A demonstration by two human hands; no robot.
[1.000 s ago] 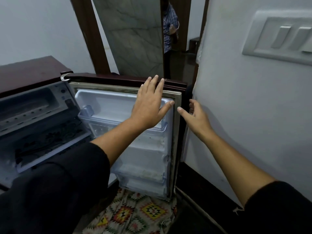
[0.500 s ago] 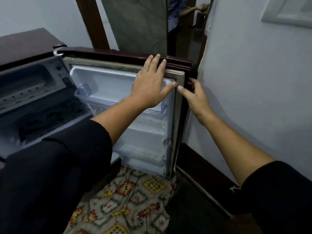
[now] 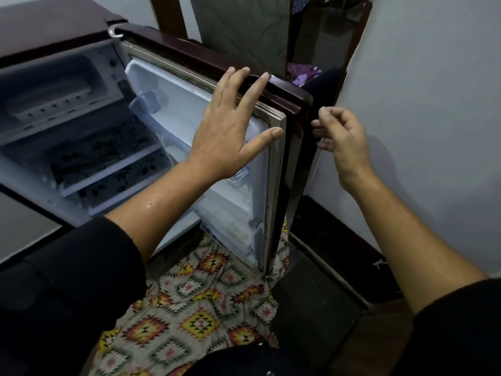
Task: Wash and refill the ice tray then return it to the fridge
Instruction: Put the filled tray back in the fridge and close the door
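Right hand now off the fridge door (fingers loosely curled, empty), left hand spread flat on it.

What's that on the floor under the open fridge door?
A cloth patterned with yellow, red and green diamonds lies beneath the maroon fridge door. The door and a black sleeve cover parts of it.

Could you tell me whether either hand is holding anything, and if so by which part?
Nothing is gripped. The left hand lies flat on the upper corner of the fridge door; the right hand is loosely curled and empty.
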